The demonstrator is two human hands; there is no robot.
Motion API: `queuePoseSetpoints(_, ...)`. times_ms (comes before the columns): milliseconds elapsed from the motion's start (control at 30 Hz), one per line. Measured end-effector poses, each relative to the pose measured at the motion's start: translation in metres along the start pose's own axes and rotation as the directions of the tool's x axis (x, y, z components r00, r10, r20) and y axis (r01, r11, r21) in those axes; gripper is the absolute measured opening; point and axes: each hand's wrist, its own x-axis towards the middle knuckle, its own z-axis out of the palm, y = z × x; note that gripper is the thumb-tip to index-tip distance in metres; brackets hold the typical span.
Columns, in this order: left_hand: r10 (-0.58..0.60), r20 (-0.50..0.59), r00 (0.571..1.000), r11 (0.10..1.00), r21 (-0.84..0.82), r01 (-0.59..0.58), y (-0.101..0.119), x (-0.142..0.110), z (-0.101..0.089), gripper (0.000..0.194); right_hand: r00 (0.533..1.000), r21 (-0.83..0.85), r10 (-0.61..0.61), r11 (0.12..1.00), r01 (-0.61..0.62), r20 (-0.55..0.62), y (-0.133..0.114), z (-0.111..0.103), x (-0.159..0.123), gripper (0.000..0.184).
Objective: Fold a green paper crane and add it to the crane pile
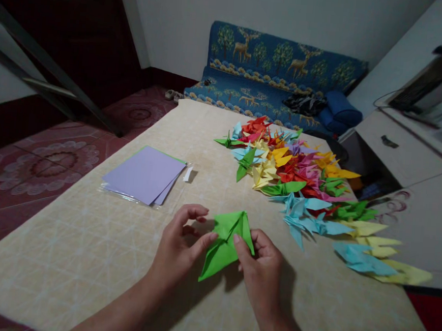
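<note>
A partly folded sheet of green origami paper [224, 242] is held just above the table, its creased flaps facing up. My right hand [261, 260] is closed on its right side, thumb pressed on top and fingers behind. On the other side, my left hand [182, 241] has its thumb tip at the paper's left edge. Its fingers are bent and stand apart from the thumb, with a gap between them. Folded paper cranes [282, 162] in several colours lie heaped to the right, the nearest being light blue [301, 220].
A stack of purple paper [143, 174] lies on a clear plastic sleeve at left, beside a small white strip [188, 173]. The patterned tablecloth [64, 255] covers the table. Behind stand a blue deer-print sofa [250, 86] and, at right, a white cabinet [423, 217].
</note>
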Motion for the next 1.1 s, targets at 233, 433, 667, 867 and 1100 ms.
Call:
queuePoseSetpoints(233,0.457,0.377,0.806,0.725,0.366,-0.583,0.002,-0.009,0.005,0.039,0.999,0.095,0.054,0.994,-0.054,0.000,0.001,0.001,0.000,0.029)
queuePoseSetpoints(433,0.228,0.196,0.954,0.931,0.243,-0.273,-0.001,-0.006,0.001,0.013,0.990,0.233,-0.095,0.970,0.067,0.108,0.001,-0.006,-0.004,0.027)
queuePoseSetpoints(667,-0.377,0.201,0.904,0.842,-0.332,0.424,-0.003,0.010,-0.003,0.039,0.991,0.169,-0.132,0.977,0.130,0.000,0.000,-0.012,0.007,0.045)
queuePoseSetpoints(867,-0.269,0.192,0.944,0.955,-0.076,0.288,-0.013,0.011,-0.004,0.054,0.999,0.112,-0.002,0.994,-0.003,0.045,0.006,-0.009,0.012,0.032)
queuePoseSetpoints(1100,0.123,0.281,0.952,0.898,0.377,-0.228,-0.023,0.007,-0.011,0.030,0.981,-0.402,-0.178,0.895,0.193,0.076,0.019,-0.018,0.014,0.031)
